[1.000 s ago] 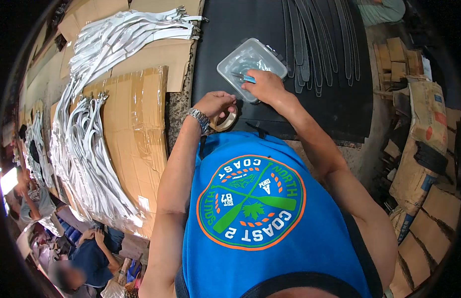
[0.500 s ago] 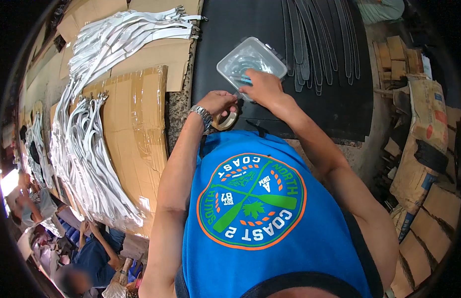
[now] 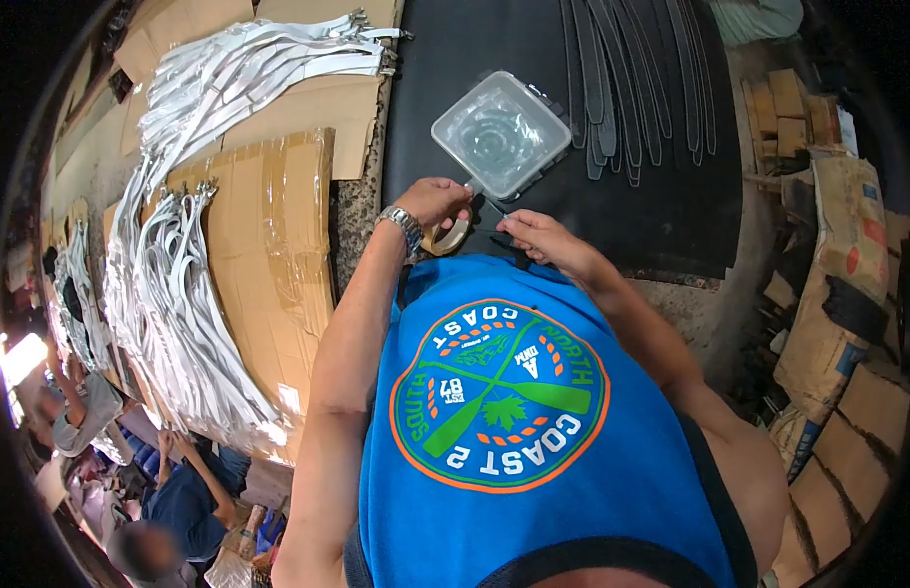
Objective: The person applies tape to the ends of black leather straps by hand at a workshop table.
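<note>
My left hand, with a metal watch on its wrist, is closed in a pinch near the box's lower-left corner. A small light bit shows at its fingertips, too small to name. Just below it, a roll of tape stands against the fingers, partly hidden by them. My right hand is closed too, its thumb and fingers pinching a thin dark stick-like piece that points toward my left hand. Beyond both hands sits a clear plastic box, with pale curved shapes visible in it; neither hand touches it.
Dark stitched straps lie on the black work surface. To the left, bundles of white straps rest on cardboard. Cardboard boxes are stacked at the right. Other people are at the lower left.
My right hand has left the plastic box and come down toward me, now holding the thin dark piece. The left hand has stayed nearly in place.
</note>
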